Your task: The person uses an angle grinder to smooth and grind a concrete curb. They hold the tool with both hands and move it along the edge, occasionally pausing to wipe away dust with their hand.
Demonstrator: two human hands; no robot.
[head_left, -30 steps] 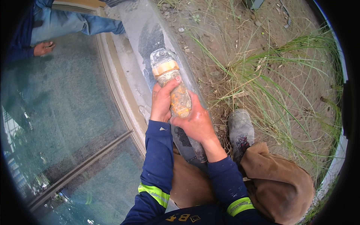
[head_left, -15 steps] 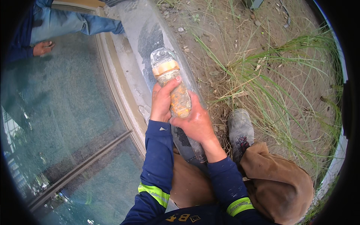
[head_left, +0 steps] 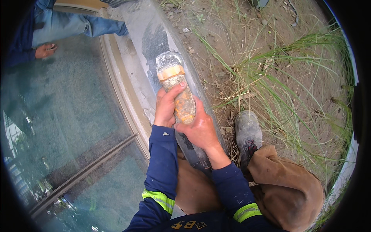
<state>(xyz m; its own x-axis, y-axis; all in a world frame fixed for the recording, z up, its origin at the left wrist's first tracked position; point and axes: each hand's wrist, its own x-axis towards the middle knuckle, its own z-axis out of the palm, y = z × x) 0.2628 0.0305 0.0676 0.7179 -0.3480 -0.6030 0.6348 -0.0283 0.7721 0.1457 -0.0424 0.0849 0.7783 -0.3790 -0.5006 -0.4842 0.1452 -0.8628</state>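
Observation:
A dust-caked angle grinder (head_left: pixel 184 100) with an orange collar and grey metal head lies over the concrete ledge (head_left: pixel 138 17), its head pointing away from me. My left hand (head_left: pixel 165 109) is wrapped round its left side, thumb across the top of the body. Around the rear end closes my right hand (head_left: pixel 201 129), with the thumb behind it. The underside of the grinder and its disc are hidden. Just beyond the head, a dark grey patch (head_left: pixel 155 40) marks the ledge surface.
Left of the ledge runs a dusty glass window (head_left: pixel 65 100) with a metal frame (head_left: pixel 83 174). Another person's hand (head_left: pixel 45 51) and jeans leg (head_left: pixel 62 25) are at upper left. To the right are soil, long grass (head_left: pixel 286 104) and my shoe (head_left: pixel 248 133).
The grinder has shifted slightly toward me along the ledge, both hands still round it. Its head shows a little more clearly. The other person's hand has barely moved.

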